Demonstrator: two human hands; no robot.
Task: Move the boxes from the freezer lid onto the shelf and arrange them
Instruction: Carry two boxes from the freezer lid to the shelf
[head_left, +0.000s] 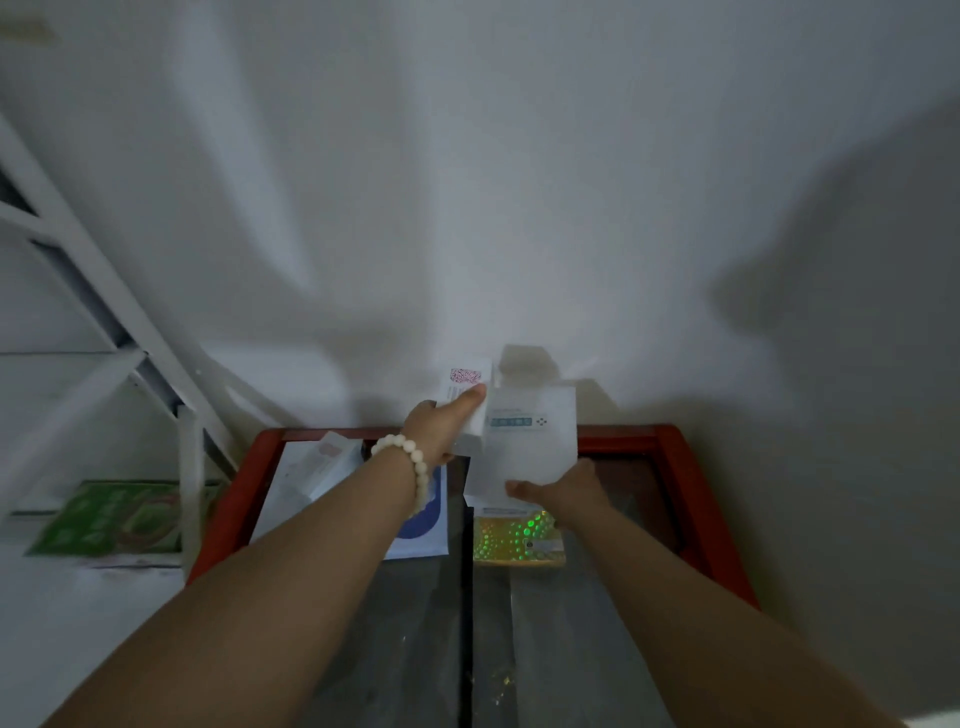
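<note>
My left hand (445, 423), with a bead bracelet on the wrist, grips a small white box with a pink pattern (467, 387). My right hand (563, 491) holds a larger white box with a blue label (530, 436) by its lower edge. Both boxes are raised above the far end of the freezer lid (670, 467), close to the wall and touching side by side. On the lid lie a shiny holographic box (519, 540), a white box with a blue oval (423, 525) and a white box (311, 467) at the left.
A white metal shelf (104, 291) stands at the left, its frame slanting across the view. A green packet (111, 517) lies on its lower level. The freezer lid has a red rim and dark glass panels. A white wall is directly ahead.
</note>
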